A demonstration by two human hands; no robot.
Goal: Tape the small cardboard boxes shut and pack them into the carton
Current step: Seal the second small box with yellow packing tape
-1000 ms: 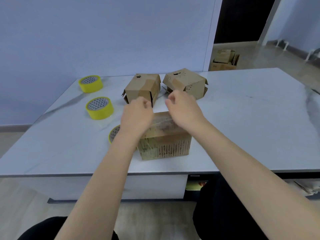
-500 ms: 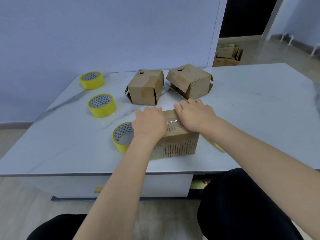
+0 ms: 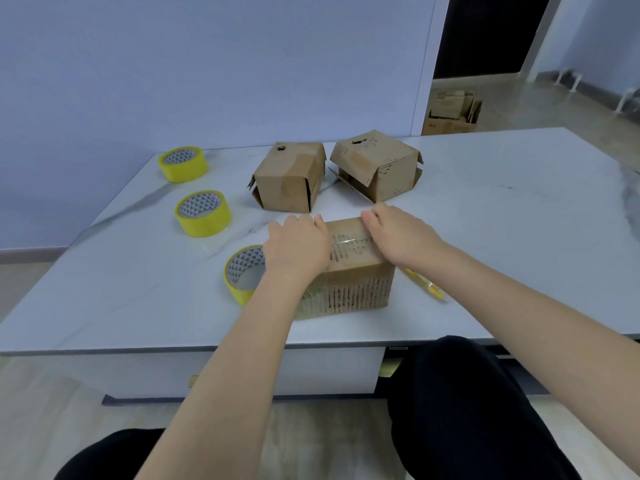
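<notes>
Pressing on the nearest small box [image 3: 353,292], which sits by the front edge of the surface [image 3: 519,220]: left hand [image 3: 298,247] and right hand [image 3: 401,237] lie flat on its taped top, each grip slack, clasping nothing. Near tape roll [image 3: 239,275] hugs the box's left side, under the left wrist. Yellow strip [image 3: 424,285] lies just right. Middle roll [image 3: 202,213] and far roll [image 3: 183,163] stand farther left. Two rear boxes [image 3: 287,178] [image 3: 377,168], flaps ajar, block just beyond the fingertips. Broad marble runs rightward. Carton [image 3: 450,112] is on the floor past the far edge.
</notes>
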